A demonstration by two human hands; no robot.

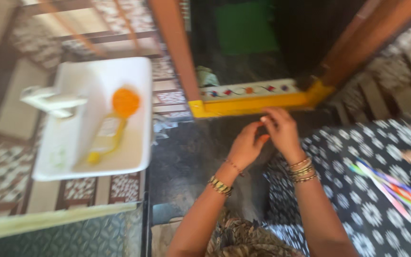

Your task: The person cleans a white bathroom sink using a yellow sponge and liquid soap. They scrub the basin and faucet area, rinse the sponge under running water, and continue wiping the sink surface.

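A clear plastic bottle (111, 127) with a round orange cap lies on its side in the white washbasin (139, 114), at about nine o'clock from the two hands. Its yellowish body carries a pale rectangular label (109, 127), too blurred to show more than the shape. The cap points toward twelve o'clock, the bottle's base toward seven. No signs or screens are in view.

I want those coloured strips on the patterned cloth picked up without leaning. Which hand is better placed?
Probably the right hand. It is on the same side as the coloured strips, which lie on the patterned cloth. The left hand is farther off and would have to cross over the right.
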